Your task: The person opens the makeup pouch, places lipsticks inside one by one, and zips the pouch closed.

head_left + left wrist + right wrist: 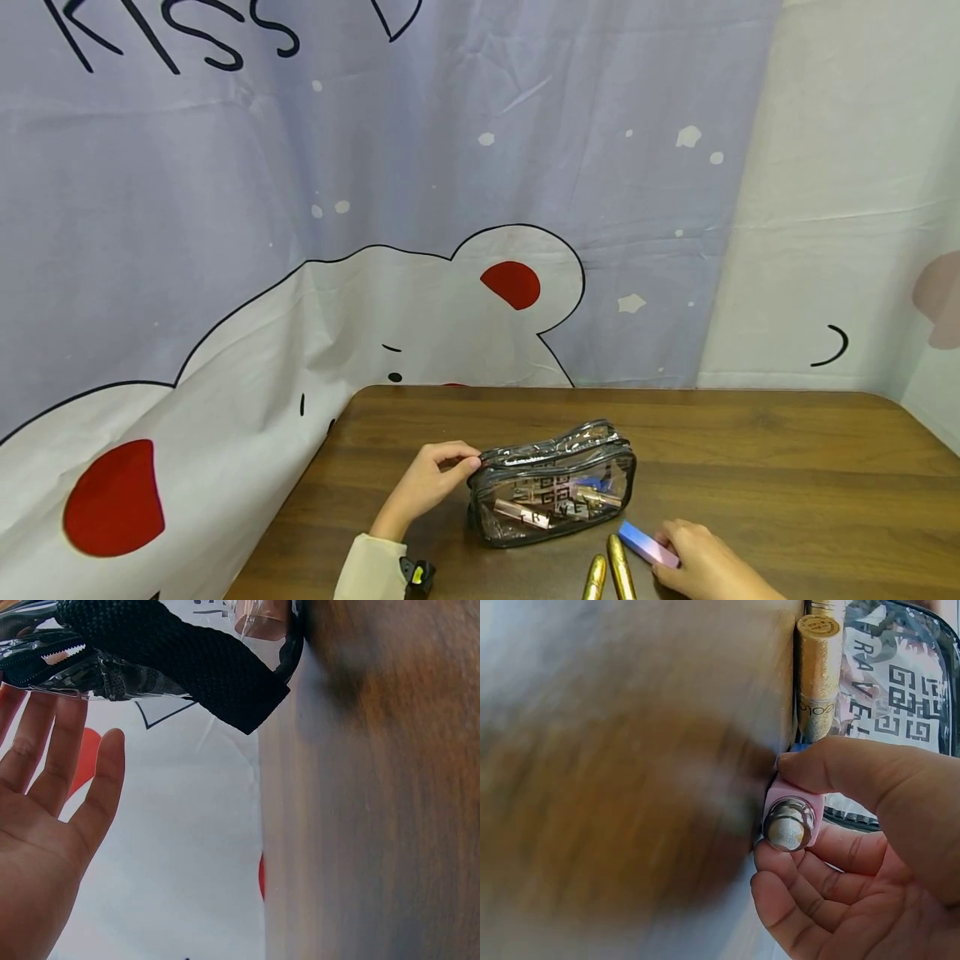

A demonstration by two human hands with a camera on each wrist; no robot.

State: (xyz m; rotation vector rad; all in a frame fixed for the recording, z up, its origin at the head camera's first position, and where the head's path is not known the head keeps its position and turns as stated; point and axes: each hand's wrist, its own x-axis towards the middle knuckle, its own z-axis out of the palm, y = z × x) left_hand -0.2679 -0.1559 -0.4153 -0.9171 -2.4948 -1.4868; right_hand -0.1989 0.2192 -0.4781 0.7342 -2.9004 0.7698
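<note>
A clear cosmetic pouch (555, 487) with black trim and TRAVEL lettering lies on the table, several small tubes showing through its side. My left hand (435, 483) pinches its upper left corner between thumb and fingertips; in the left wrist view the other fingers (64, 742) reach out straight beneath the pouch's edge, near a black woven strap (180, 660). Right of the pouch, my right hand (701, 558) holds a slim blue-to-pink tube (648, 546) between thumb and fingers. A round silver end (789, 825) of this tube points toward the right wrist camera.
Two gold, bullet-shaped tubes (619, 567) lie side by side in front of the pouch, left of my right hand. The brown wooden table (810, 467) ends at a printed cloth (630, 208) hanging behind it. A black device (417, 577) sits on my left wrist.
</note>
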